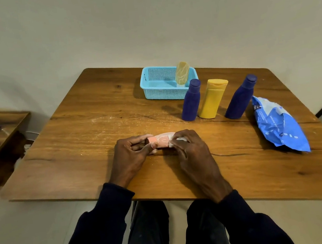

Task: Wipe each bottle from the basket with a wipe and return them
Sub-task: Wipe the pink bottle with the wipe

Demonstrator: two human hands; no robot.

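A small pink plastic bottle [159, 141] lay on its side just above the near middle of the wooden counter [97, 141], held between both hands. The left hand [130, 154] pinched its cap end with curled fingers and thumb, I judged to keep it from turning. The right hand [189, 148] gripped a white wet wipe [180, 139] folded round the bottle's other end, fingers curled over it, so the wiping looked to be under way.

Beyond the hands, three bottles stood upright on the counter, well apart from the pink one: a dark blue bottle [191, 102], a yellow flip-top bottle [213, 99] just beside it, and a second dark blue bottle [239, 98] further right. I could not tell whether these had been wiped. Behind them sat a light blue perforated plastic basket [162, 93], with one pale tan bottle [182, 73] leaning inside against its right wall.

A blue wipe packet [280, 125] lay at the right, near the working hand.

I counted five bottles, one basket, one wipe and one packet.
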